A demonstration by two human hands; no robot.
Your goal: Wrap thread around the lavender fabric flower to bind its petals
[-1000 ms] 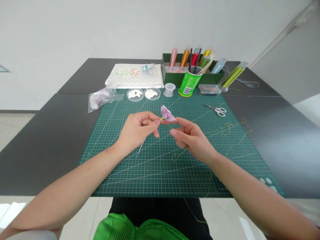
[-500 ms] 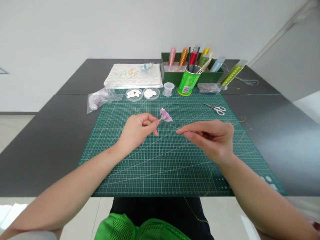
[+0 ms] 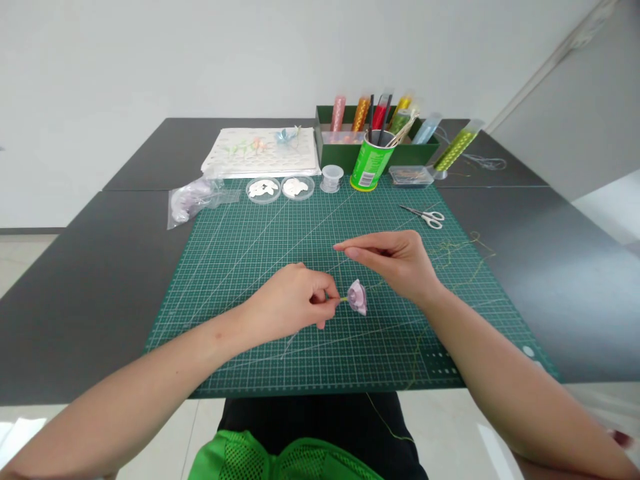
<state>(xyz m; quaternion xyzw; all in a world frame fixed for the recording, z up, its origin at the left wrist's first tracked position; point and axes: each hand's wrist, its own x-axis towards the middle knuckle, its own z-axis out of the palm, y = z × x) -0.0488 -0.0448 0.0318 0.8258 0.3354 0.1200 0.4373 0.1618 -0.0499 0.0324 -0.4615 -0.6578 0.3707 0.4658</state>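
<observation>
My left hand (image 3: 305, 301) is closed in a pinch on the thin yellow-green stem of a small pale purple artificial flower (image 3: 357, 297). The flower head points right, just beyond my fingertips. Above and to its right, my right hand (image 3: 393, 260) is closed, thumb and forefinger pinched together at a fine thread that hardly shows at the fingertips. Loose yellow-green thread (image 3: 416, 353) lies on the green cutting mat (image 3: 240, 267) below my right wrist, and a strand hangs over the table's front edge onto my lap.
White-handled scissors (image 3: 431, 219) lie at the right. Behind the mat's middle stand two dishes of white pieces (image 3: 263, 190), a clear spool (image 3: 331, 179) and a green can (image 3: 371, 163) of sticks. A green box (image 3: 325, 150) holds coloured tubes. Plastic bag (image 3: 193, 200) and white sheets (image 3: 265, 157) are left.
My left hand has brought the flower down and to the right, and its head has turned. My right hand has moved up and left, now above the flower, still pinched.
</observation>
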